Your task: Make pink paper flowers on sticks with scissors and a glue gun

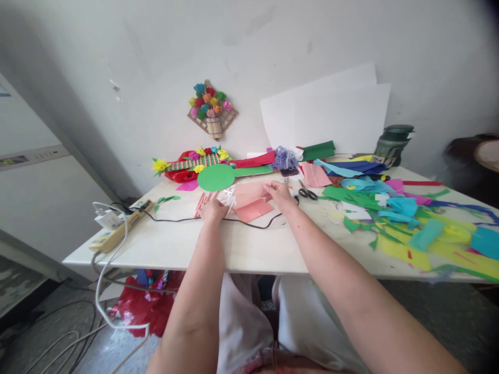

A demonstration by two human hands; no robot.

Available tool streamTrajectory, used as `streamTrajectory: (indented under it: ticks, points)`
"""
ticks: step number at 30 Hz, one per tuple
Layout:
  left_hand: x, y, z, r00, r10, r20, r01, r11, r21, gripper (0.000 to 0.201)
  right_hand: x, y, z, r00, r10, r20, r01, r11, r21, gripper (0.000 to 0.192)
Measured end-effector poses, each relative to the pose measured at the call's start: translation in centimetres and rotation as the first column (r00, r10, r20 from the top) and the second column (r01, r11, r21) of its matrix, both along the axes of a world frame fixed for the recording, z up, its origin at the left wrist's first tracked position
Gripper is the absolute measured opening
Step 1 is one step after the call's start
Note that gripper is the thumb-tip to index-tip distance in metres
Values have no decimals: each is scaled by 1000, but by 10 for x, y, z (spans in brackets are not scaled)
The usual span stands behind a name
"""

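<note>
My right hand [279, 195] pinches the right edge of a light pink sheet of paper [249, 193] between thumb and fingers. Beneath it lies a folded salmon-pink paper piece [254, 210]. My left hand [213, 211] rests low on the table, thumb and fingers apart, touching several thin pink rolled strips [201, 200]; its fingertips are partly hidden. Between the hands are crumpled white strips [227, 196]. A black cable [249, 225] runs across the table just in front of the papers. Scissors [307, 192] with black handles lie to the right of my right hand.
A green paper disc [216, 177] lies behind my hands, near a flower-decorated craft [195, 162]. Coloured paper scraps [405, 213] spread over the right side. A power strip [120, 227] sits at the left edge; a dark green bottle [393, 147] stands back right.
</note>
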State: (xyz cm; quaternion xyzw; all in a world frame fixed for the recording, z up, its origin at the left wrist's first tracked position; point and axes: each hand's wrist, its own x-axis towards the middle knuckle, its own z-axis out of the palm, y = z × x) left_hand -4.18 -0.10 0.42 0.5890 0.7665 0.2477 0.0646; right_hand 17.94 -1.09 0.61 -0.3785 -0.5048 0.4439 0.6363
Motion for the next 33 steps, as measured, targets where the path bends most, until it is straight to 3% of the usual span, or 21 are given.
streamTrajectory:
  ticks: [3, 7, 11, 13, 16, 19, 22, 25, 30, 33]
  points:
    - [0, 0, 2, 1000, -12, -24, 12, 1000, -1, 16, 0, 1, -1, 1000, -12, 17, 12, 1000, 13, 27]
    - [-3, -1, 4, 1000, -22, -8, 23, 993, 119, 15, 0, 2, -2, 999, -36, 5, 35, 998, 42, 26]
    - [-5, -2, 6, 971, -49, 233, -14, 966, 260, 19, 0, 1, -1, 1000, -19, -14, 19, 999, 35, 25]
    - [-3, -1, 6, 872, -154, 465, -24, 935, 354, 21, -1, 1, 0, 1000, -3, -8, 4, 1000, 28, 24]
    - [1, 0, 6, 604, -362, 710, -34, 879, 476, 25, -3, 0, -1, 999, 16, 31, -17, 1000, 15, 23]
    - [5, -1, 8, 384, -511, 769, -10, 831, 557, 28, -3, 2, -3, 995, 7, 96, -9, 1000, 13, 23]
    - [9, -4, 11, 283, -569, 772, 18, 808, 588, 30, -2, 5, -5, 980, -40, 196, 32, 999, 39, 25]
    - [12, -7, 13, 294, -597, 747, 83, 794, 602, 30, -1, 7, -7, 958, -84, 275, 66, 995, 71, 27]
    - [15, -8, 11, 431, -574, 696, 123, 801, 585, 28, -3, 6, -7, 927, -148, 343, 112, 986, 122, 33]
    - [15, -7, 9, 425, -604, 674, 132, 778, 614, 27, -5, 4, -7, 907, -170, 386, 119, 981, 152, 34]
